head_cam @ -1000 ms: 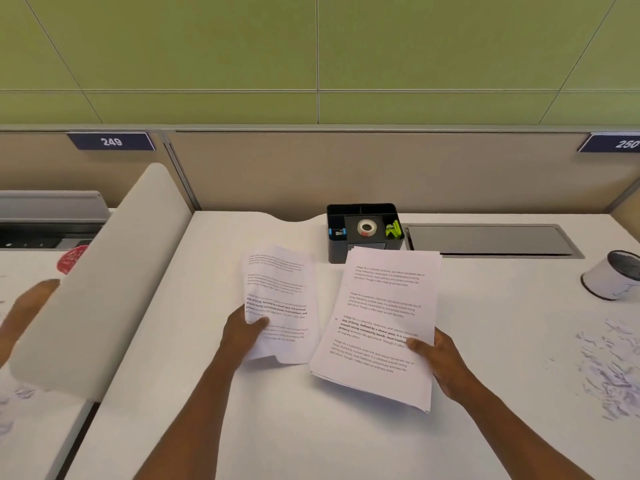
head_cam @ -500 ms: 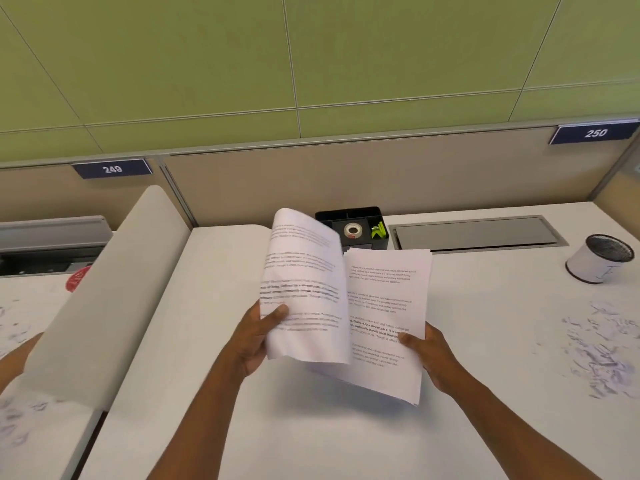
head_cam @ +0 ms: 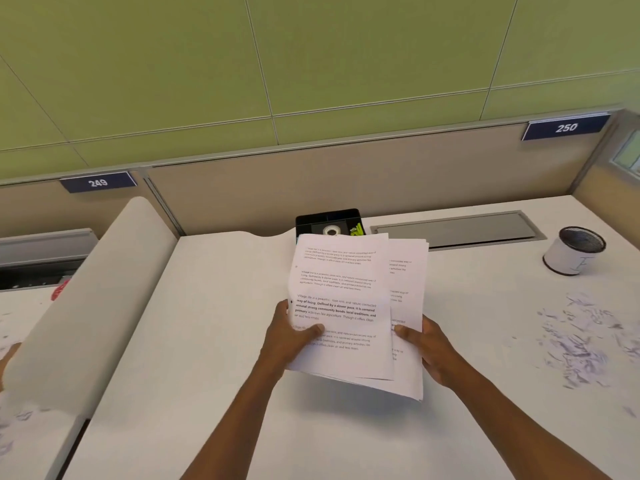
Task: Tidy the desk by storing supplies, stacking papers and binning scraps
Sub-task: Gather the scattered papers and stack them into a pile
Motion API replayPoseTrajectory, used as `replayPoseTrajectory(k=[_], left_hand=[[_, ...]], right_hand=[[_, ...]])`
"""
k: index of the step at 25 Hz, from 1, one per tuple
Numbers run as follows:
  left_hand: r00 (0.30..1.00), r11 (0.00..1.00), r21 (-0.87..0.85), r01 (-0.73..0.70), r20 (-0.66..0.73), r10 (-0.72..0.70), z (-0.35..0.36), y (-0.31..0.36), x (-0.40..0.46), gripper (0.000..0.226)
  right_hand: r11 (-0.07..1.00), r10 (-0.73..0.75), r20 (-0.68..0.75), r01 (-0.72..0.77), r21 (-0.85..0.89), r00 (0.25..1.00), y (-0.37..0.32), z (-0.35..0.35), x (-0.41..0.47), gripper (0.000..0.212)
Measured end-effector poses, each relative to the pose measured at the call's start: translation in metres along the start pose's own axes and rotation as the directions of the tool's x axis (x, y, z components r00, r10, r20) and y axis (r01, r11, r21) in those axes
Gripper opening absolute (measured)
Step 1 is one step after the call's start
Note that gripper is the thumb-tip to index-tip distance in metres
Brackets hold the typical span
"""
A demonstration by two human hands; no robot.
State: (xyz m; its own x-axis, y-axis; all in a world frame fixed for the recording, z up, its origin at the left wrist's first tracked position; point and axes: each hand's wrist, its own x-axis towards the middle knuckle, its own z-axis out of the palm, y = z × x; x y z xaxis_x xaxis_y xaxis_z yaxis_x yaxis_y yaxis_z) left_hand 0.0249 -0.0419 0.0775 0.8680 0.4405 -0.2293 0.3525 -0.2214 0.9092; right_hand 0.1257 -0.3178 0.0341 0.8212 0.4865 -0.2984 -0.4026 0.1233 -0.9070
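Note:
I hold a stack of printed white papers [head_cam: 346,292] above the white desk [head_cam: 214,375]. My left hand [head_cam: 291,337] grips the top sheet at its left edge, thumb on the print. My right hand [head_cam: 424,351] pinches the lower sheets at their right edge, and those sheets stick out to the right, unaligned. Behind the papers stands a black organiser tray [head_cam: 329,218] with a tape roll [head_cam: 331,231] and yellow-green clips [head_cam: 356,230], its front hidden by the sheets. Shredded paper scraps [head_cam: 575,341] lie scattered at the right.
A small white bin with a black mesh rim [head_cam: 573,251] stands at the far right. A grey cable flap [head_cam: 457,228] is set into the desk's back. A curved white divider [head_cam: 90,299] separates the neighbouring desk at the left, where more scraps and another person's hand [head_cam: 7,358] show.
My left hand brought its sheet across and laid it onto the pile in my right hand. The two separate lots are now one overlapping stack, lifted nearer the organiser.

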Motion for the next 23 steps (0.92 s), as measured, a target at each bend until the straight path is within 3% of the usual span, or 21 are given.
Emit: replayPoseTrajectory(k=[2,5,11,16,18,23], left_hand=[[0.996,0.979,-0.188,0.084,0.049,-0.076,0.005,0.003,0.004,0.078],[0.974,0.889,-0.409,0.205,0.175,-0.144,0.005,0.01,0.012,0.057],[0.939,0.895,-0.38,0.233,0.327,-0.105,0.027,0.02,0.009,0.045],[0.975,0.911,-0.375,0.172,0.198,-0.102,0.04,0.018,0.006,0.048],[0.991,0.93,-0.356,0.095,0.126,-0.054,0.042,0.018,0.004,0.05],[0.988,0.906,-0.41,-0.103,0.062,0.14,0.035,0.016,0.0,0.05]], right_hand=[[1.0,0.001,0.013,-0.001,0.023,1.0,-0.003,-0.011,-0.004,0.05],[0.999,0.024,0.06,-0.025,0.025,0.998,-0.01,-0.023,-0.009,0.049],[0.999,0.047,0.095,-0.045,-0.022,0.994,-0.021,-0.02,-0.013,0.041],[0.986,0.143,0.059,-0.138,-0.091,0.988,-0.025,-0.02,-0.004,0.05],[0.985,0.061,0.099,-0.044,-0.166,0.993,-0.028,-0.018,-0.001,0.043],[0.957,-0.116,0.013,0.115,-0.266,0.993,-0.029,-0.01,0.006,0.032]])
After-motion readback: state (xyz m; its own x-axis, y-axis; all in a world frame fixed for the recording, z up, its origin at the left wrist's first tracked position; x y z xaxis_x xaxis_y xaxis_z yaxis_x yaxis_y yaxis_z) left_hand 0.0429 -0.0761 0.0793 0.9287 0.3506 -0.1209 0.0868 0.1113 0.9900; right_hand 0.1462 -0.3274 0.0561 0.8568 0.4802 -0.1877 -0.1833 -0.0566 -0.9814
